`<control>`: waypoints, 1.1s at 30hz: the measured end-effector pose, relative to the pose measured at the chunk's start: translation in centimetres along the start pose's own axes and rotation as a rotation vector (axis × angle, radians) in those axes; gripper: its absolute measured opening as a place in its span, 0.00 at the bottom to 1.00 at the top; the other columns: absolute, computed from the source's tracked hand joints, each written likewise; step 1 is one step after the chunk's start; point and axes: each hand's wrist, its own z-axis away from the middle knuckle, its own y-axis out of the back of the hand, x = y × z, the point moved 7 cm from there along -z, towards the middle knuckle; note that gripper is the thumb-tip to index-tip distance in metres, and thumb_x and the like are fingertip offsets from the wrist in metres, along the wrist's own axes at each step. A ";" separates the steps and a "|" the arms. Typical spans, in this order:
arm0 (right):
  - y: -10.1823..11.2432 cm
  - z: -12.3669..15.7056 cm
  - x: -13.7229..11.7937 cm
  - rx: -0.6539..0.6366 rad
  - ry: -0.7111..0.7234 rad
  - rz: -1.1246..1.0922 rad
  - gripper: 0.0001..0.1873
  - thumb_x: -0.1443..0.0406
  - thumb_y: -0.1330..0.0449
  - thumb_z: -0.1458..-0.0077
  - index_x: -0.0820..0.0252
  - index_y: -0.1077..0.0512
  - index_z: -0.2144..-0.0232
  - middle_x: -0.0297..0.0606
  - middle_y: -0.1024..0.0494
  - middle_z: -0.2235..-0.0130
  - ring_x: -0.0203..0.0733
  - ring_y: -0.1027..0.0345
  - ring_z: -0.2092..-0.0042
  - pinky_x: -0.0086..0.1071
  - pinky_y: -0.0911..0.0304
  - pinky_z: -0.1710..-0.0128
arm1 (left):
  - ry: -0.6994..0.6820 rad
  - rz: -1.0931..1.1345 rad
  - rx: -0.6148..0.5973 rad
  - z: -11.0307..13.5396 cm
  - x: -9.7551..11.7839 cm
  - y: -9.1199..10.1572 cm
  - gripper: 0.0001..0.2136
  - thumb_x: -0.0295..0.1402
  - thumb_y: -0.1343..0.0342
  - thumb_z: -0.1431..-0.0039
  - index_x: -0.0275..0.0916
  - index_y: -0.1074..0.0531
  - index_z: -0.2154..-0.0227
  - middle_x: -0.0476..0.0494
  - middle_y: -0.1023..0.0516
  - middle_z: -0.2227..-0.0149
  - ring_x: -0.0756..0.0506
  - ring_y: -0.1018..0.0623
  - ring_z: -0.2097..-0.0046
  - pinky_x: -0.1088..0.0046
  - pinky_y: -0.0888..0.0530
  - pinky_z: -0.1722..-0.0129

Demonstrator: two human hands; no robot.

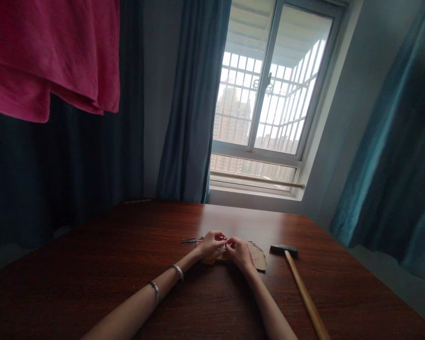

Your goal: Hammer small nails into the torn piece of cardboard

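Note:
My left hand (212, 242) is closed in a pinch, its fingertips raised above a tan fan-shaped piece (258, 259). Close beside it, my right hand (238, 253) also pinches, and the fingertips of both nearly meet. Whatever lies between them is too small to make out. The tan piece has a notched curved edge, rows of dots or holes and a pink-red line; both hands cover its middle. Just left of my left hand lies a slim metal tool (190, 240), partly hidden behind it. Two silver bangles (177, 271) circle my left forearm.
On the right of the brown wooden table (92, 278) lies a hammer (306, 297) with a dark head and wooden handle, beside my right forearm. A pink cloth (56, 56) hangs at upper left. Blue curtains (191, 104) and a barred window (265, 85) stand beyond the table.

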 end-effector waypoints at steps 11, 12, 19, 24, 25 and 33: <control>0.0 0.0 0.1 0.009 0.006 0.027 0.06 0.65 0.44 0.55 0.58 0.27 0.76 0.34 0.25 0.74 0.37 0.34 0.70 0.27 0.42 0.69 | 0.020 -0.004 0.015 0.2 0.0 -0.2 0.14 0.40 0.44 0.55 0.33 0.26 0.71 0.45 0.24 0.71 0.47 0.27 0.67 0.76 0.33 0.68; 0.0 0.1 0.0 0.009 0.008 0.028 0.06 0.65 0.44 0.55 0.58 0.27 0.76 0.34 0.25 0.74 0.37 0.34 0.70 0.27 0.42 0.69 | 0.028 -0.003 0.016 0.2 0.1 -0.2 0.14 0.40 0.44 0.55 0.33 0.26 0.71 0.45 0.24 0.71 0.47 0.27 0.67 0.76 0.33 0.68; 0.6 0.1 -0.8 0.000 0.013 0.023 0.07 0.65 0.45 0.54 0.58 0.27 0.75 0.35 0.25 0.72 0.38 0.33 0.69 0.28 0.40 0.68 | 0.034 -0.004 -0.012 0.1 0.0 -0.3 0.12 0.39 0.43 0.56 0.34 0.26 0.73 0.46 0.24 0.73 0.48 0.28 0.69 0.77 0.34 0.69; 5.0 -0.4 -1.1 0.057 -0.040 0.054 0.21 0.63 0.46 0.54 0.60 0.32 0.55 0.40 0.25 0.64 0.41 0.31 0.65 0.30 0.38 0.64 | 0.052 0.027 -0.015 0.1 -0.3 -0.4 0.12 0.39 0.43 0.56 0.33 0.27 0.73 0.46 0.25 0.74 0.48 0.28 0.69 0.77 0.34 0.70; 6.5 -0.1 -0.9 0.081 -0.061 0.071 0.22 0.62 0.46 0.53 0.60 0.34 0.53 0.42 0.25 0.63 0.43 0.31 0.64 0.32 0.38 0.63 | 0.059 0.045 -0.018 0.1 -0.4 -0.5 0.12 0.39 0.43 0.56 0.33 0.27 0.73 0.46 0.25 0.73 0.48 0.28 0.69 0.77 0.34 0.70; 17.8 10.7 5.6 0.297 -0.392 0.622 0.24 0.60 0.54 0.48 0.70 0.35 0.53 0.55 0.27 0.59 0.54 0.32 0.59 0.41 0.41 0.58 | 0.077 0.120 0.004 0.1 -0.8 -0.6 0.12 0.38 0.42 0.58 0.33 0.27 0.74 0.45 0.24 0.73 0.47 0.27 0.68 0.76 0.33 0.69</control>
